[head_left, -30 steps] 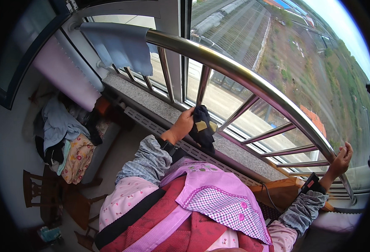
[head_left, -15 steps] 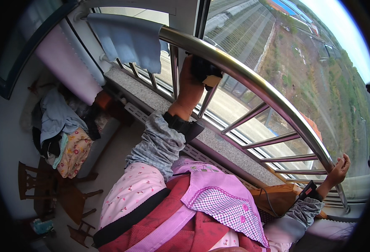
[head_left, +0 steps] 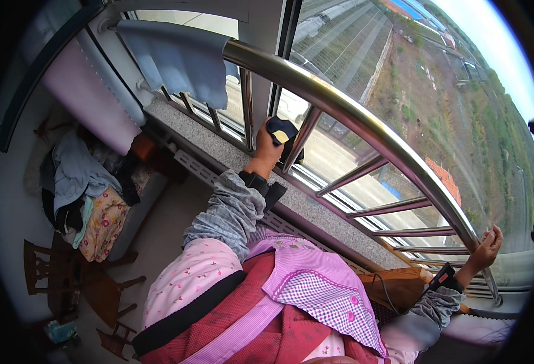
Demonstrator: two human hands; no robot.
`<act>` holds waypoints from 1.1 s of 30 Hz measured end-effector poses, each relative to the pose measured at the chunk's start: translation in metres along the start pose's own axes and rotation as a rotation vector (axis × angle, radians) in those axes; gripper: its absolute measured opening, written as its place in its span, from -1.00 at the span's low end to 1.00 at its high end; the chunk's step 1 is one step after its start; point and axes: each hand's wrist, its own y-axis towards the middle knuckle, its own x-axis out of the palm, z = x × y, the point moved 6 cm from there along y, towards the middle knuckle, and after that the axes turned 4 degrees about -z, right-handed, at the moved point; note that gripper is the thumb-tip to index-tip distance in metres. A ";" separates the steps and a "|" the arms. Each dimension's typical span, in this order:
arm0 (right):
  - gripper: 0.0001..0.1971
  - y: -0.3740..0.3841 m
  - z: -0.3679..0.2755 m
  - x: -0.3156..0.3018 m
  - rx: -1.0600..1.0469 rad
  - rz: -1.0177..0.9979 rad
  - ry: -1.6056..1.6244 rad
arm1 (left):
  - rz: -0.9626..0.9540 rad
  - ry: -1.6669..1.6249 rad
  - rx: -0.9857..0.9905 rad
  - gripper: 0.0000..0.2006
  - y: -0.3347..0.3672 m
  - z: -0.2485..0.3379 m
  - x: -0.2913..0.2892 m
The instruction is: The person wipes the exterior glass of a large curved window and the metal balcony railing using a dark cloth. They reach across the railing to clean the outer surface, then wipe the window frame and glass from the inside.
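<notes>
Between two upright bars of the metal railing, my left hand (head_left: 266, 145) is closed on a black, cloth-like thing with a pale yellow patch (head_left: 281, 131). Part of the dark thing hangs past the bar on its right, and its exact kind is unclear. My fingers are partly hidden behind it. Above them curves the shiny metal handrail (head_left: 340, 100). At the far right, my right hand (head_left: 486, 250) is by the lower end of the handrail. Its fingers are loosely bent and a little apart, and nothing shows in them.
A blue-grey cloth (head_left: 176, 57) hangs over the rail's left end. Below the bars runs a speckled stone sill (head_left: 324, 212). Left are a pink curtain (head_left: 88, 91), piled clothes (head_left: 85, 170) and a wooden chair (head_left: 42, 270). An orange-brown bag (head_left: 394, 283) lies near my right forearm.
My left hand has moved down from just under the handrail, bringing the black cloth-like thing lower between the bars. My right hand has hardly moved. The view has shifted slightly.
</notes>
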 end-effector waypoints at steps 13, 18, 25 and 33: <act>-0.74 -0.001 0.002 -0.004 0.004 -0.012 0.045 | 0.143 0.131 0.324 -0.64 0.049 0.128 -0.022; -0.74 -0.002 0.000 -0.008 -0.003 -0.001 0.030 | 0.007 0.099 0.005 -0.68 -0.005 0.045 -0.001; -0.74 -0.002 -0.002 -0.012 0.023 -0.001 0.005 | -0.302 -0.627 -0.580 -0.61 -0.066 -0.059 0.005; -0.74 0.001 0.007 -0.010 0.055 0.005 0.035 | -1.223 -0.790 -0.807 -0.82 -0.038 -0.045 0.071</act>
